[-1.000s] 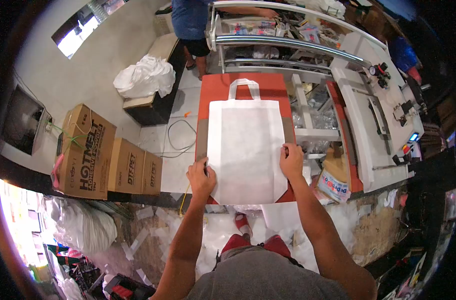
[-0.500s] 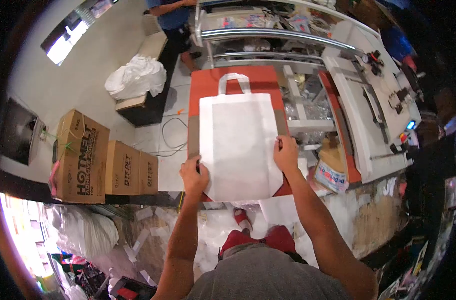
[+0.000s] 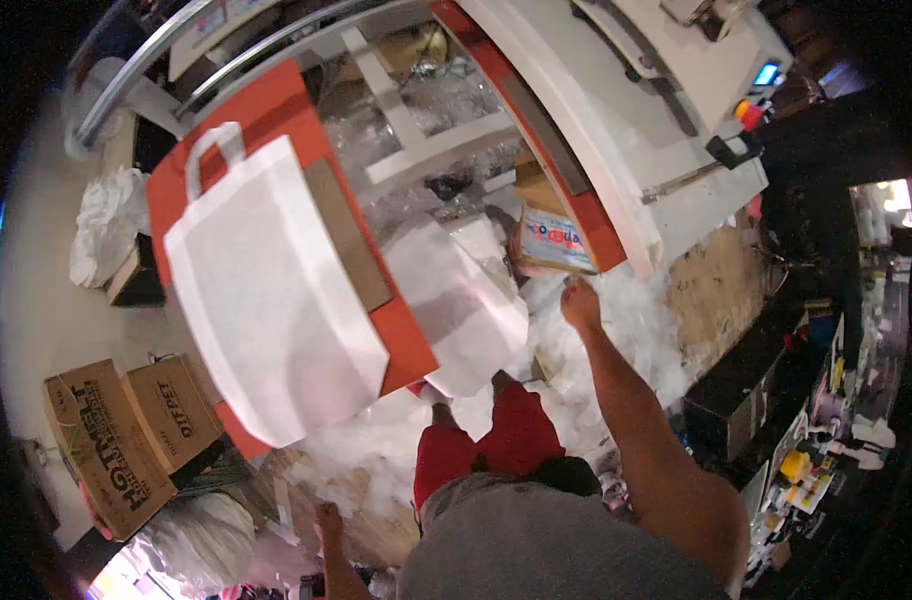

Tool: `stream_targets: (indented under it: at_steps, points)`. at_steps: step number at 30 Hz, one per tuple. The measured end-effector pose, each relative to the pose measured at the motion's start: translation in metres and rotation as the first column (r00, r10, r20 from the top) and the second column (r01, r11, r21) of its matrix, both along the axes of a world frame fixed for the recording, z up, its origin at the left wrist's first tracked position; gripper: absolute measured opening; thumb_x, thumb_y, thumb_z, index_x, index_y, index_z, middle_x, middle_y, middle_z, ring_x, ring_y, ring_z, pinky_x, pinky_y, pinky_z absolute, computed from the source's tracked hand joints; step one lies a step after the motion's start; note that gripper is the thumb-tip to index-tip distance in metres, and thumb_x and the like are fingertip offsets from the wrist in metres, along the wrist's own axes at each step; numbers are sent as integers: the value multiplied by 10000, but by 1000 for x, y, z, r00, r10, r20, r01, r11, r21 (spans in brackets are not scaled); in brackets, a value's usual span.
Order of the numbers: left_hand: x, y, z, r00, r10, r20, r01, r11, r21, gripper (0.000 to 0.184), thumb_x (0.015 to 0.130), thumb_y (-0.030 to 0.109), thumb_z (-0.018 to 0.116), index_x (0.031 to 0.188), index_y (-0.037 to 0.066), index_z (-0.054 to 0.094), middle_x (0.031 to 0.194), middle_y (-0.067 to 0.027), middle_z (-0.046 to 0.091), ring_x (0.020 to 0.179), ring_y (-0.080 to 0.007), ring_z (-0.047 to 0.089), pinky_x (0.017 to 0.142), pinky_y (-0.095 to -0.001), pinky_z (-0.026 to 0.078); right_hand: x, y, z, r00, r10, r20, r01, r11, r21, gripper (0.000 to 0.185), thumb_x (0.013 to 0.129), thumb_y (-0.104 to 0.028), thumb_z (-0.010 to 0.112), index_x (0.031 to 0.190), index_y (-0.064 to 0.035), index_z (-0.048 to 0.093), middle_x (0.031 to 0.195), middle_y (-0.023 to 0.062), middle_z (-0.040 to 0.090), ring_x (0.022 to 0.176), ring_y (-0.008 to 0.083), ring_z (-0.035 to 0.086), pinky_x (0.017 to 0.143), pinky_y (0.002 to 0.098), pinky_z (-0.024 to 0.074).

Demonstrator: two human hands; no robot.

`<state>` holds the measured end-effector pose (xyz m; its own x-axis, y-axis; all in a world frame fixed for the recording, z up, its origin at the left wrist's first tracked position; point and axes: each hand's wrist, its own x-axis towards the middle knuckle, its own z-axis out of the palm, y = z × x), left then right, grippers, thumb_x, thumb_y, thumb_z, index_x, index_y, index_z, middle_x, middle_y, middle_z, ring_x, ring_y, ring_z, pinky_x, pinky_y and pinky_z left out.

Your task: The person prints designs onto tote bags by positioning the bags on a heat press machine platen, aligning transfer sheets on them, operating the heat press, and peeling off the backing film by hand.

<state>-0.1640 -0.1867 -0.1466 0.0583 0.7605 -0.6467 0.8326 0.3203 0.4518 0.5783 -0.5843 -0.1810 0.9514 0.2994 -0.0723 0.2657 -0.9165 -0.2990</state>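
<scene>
A white bag (image 3: 276, 290) with its handle at the upper left lies flat on a red-orange platen (image 3: 311, 110) at the left. Neither hand touches it. My right hand (image 3: 580, 303) is near a brown and white package (image 3: 553, 238), beside the right-hand platen, with its fingers curled; anything in them is too small to make out. Low in the view, my left hand (image 3: 328, 522) hangs below the bag's lower edge, small and blurred, its fingers unclear. Another white sheet or bag (image 3: 456, 310) hangs between the bag and the package.
A white press machine (image 3: 616, 130) with a second red platen fills the upper right. Metal bars (image 3: 146, 75) cross the upper left. Cardboard boxes (image 3: 111, 450) stand at the lower left. White plastic (image 3: 616, 350) covers the floor, and a dark box (image 3: 736, 400) sits at the right.
Both hands have left the bag's sides; the left dropped low, the right moved towards the package. The view has swung right and tilted, and the other person is no longer visible.
</scene>
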Motion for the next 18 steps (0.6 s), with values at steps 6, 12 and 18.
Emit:
stream_targets:
  at_steps: [6,12,18]
  points:
    - [5,-158,6,384,-909,-161,805,415,-425,287,876,312,687,996,55,639,945,-122,697,821,-256,679,718,-413,558,112,-76,-47,1000,-3,-22,-4,944,-330,219,798,-144,673,976,-27,624,953,208,670,931,421,635,840,477,518]
    - [180,-170,61,856,-495,-153,356,777,-519,355,933,356,619,1058,27,663,913,-141,713,843,-247,691,742,-368,540,137,-123,-67,999,-8,-32,-3,943,-333,265,799,-152,682,1020,-21,619,971,206,674,942,427,635,849,475,518]
    - [242,-147,73,933,-355,-54,316,882,-351,301,966,290,590,1059,9,646,814,-99,668,751,-177,632,704,-334,510,134,-140,-48,1000,2,-2,-3,970,-244,312,799,-160,690,1065,-15,615,989,204,679,953,433,635,859,472,519]
